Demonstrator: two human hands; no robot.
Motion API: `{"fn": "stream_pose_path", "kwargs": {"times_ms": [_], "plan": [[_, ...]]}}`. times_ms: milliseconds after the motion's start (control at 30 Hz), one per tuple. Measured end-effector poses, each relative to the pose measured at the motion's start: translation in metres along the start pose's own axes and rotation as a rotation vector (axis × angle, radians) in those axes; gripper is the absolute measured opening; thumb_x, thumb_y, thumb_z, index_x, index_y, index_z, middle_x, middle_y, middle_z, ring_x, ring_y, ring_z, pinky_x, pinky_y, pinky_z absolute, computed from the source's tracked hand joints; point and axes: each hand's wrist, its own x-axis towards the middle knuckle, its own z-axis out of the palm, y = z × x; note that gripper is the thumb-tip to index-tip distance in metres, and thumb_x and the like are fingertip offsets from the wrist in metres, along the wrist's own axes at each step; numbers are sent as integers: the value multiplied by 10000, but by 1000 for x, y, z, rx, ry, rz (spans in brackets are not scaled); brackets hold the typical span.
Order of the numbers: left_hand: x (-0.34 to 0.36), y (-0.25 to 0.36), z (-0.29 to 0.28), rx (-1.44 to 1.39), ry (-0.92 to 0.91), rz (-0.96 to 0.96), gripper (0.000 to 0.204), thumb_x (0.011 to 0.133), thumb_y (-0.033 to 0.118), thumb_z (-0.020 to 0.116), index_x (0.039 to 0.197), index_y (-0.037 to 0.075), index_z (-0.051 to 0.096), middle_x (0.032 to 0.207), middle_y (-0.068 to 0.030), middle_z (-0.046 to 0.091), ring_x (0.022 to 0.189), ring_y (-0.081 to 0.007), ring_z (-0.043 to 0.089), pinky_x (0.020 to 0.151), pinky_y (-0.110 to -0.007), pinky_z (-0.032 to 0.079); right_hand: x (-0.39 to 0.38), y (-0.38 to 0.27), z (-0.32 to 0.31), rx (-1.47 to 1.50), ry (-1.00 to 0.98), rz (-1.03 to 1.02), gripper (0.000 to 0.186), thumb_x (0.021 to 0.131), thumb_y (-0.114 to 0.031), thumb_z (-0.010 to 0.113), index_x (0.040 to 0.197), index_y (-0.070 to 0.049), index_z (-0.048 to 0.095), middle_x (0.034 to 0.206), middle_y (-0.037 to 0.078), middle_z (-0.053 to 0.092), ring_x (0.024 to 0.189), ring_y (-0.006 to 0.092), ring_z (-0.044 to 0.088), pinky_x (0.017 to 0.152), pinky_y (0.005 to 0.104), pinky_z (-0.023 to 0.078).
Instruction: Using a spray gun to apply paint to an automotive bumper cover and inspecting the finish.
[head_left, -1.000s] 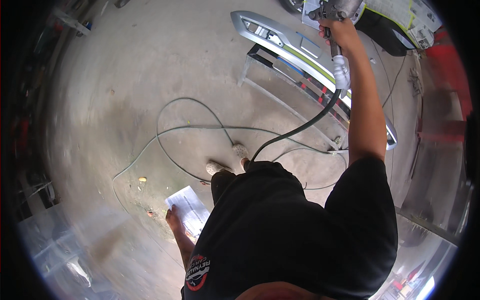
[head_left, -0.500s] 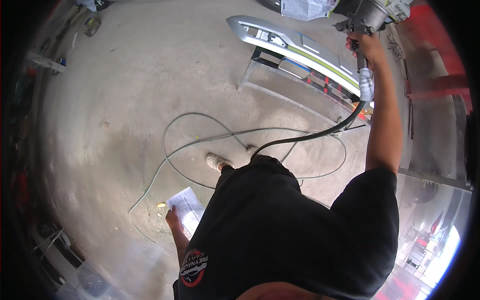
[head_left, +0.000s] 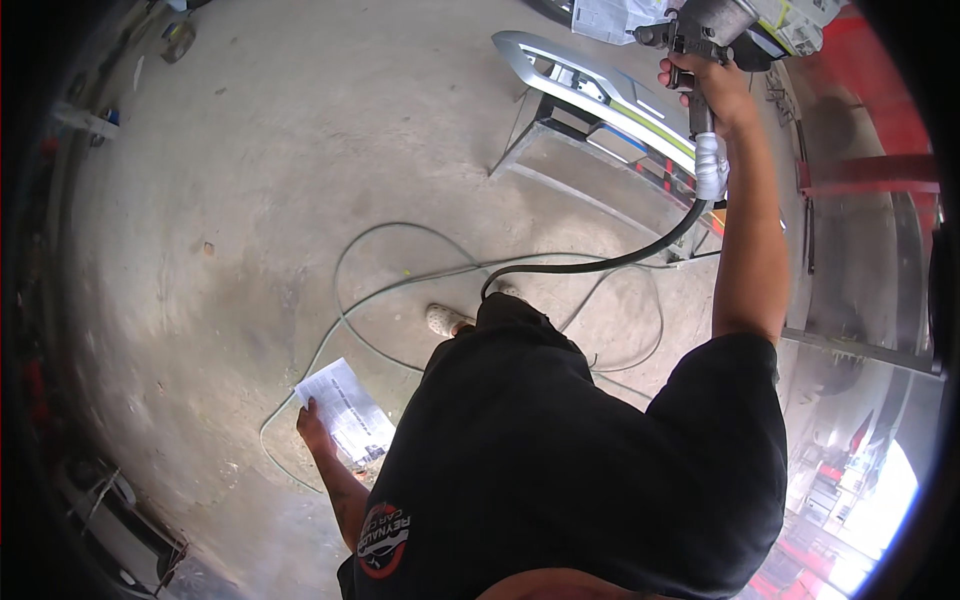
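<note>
Printed sheet (head_left: 345, 412) is swung farther from the body than earlier, its edge held by the left hand (head_left: 316, 432).
A spray gun (head_left: 685, 42) is gripped by the raised right hand (head_left: 725, 95); behind them, the silver bumper (head_left: 635, 100) on its metal stand (head_left: 514, 150) is partly hidden, the floor (head_left: 270, 160) crossed by looped hose (head_left: 400, 284).

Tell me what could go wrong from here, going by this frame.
Trip: the hose loops lie on the floor close to the light shoe, so a step could catch them.

Snag: the black hose hangs from the spray gun in the right hand; it might brush the silver panel if swung.

Limited help: the left hand holds a printed sheet, so it may be slow to assist.
</note>
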Motion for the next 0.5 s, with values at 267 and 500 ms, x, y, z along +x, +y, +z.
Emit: {"fn": "stream_pose_path", "kwargs": {"times_ms": [267,500], "plan": [[-9,-26,-13,196,64,-186,422,957,288,592,1086,-115,595,1007,-216,652,891,-306,630,804,-424,506,-85,25,-2,-105,205,178,178,844,-170,650,952,-28,658,828,62,684,719,136,653,532,265,448],[67,46,0,147,-44,-22,366,994,252,548,1063,-105,592,985,-189,656,818,-251,639,737,-388,519,-118,52,19,28,294,223,182,842,-123,645,991,-29,599,831,79,672,719,147,661,490,269,467]]}}
